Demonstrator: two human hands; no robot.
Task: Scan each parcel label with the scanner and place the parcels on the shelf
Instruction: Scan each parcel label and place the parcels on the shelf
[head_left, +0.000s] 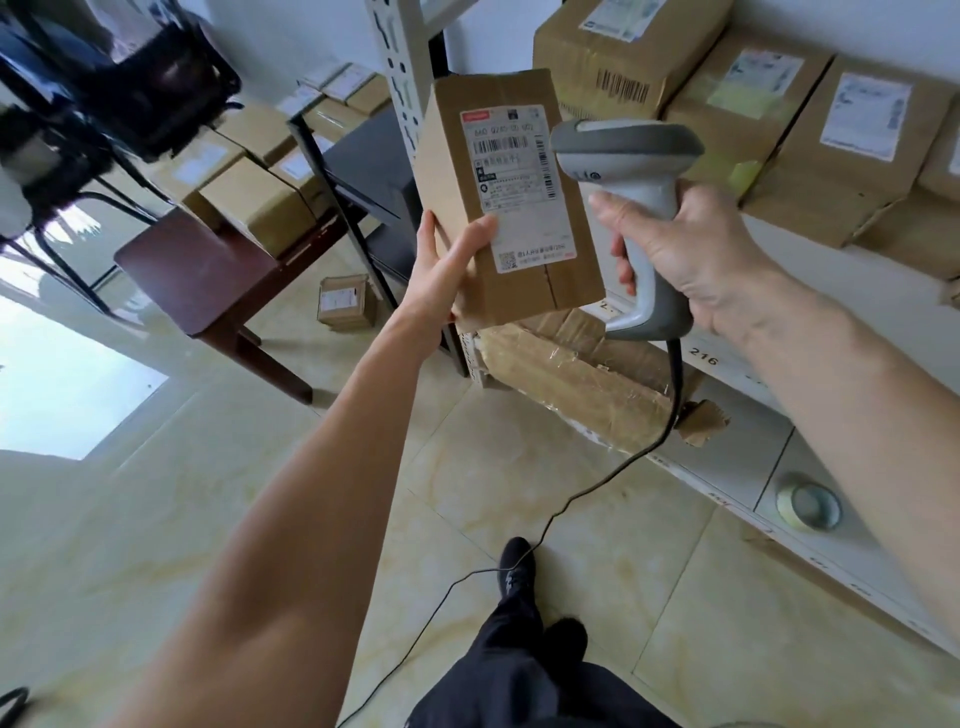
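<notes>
My left hand (445, 270) grips the lower left corner of a flat brown cardboard parcel (524, 291), held upright in the air. Its white shipping label (514, 192) with barcodes faces me. My right hand (691, 249) grips the handle of a grey corded barcode scanner (623, 156). The scanner's head sits just right of the label and points at it. Behind both runs the white shelf (737, 395), its edge marked with number tags.
Several labelled brown parcels (810, 150) stand on the shelf at the upper right. A taped carton (576, 379) lies on a lower level, and a tape roll (808, 506) below it. More parcels (260, 202) sit on a dark wooden bench (208, 280) at left. The scanner cable (561, 514) trails over the tiled floor.
</notes>
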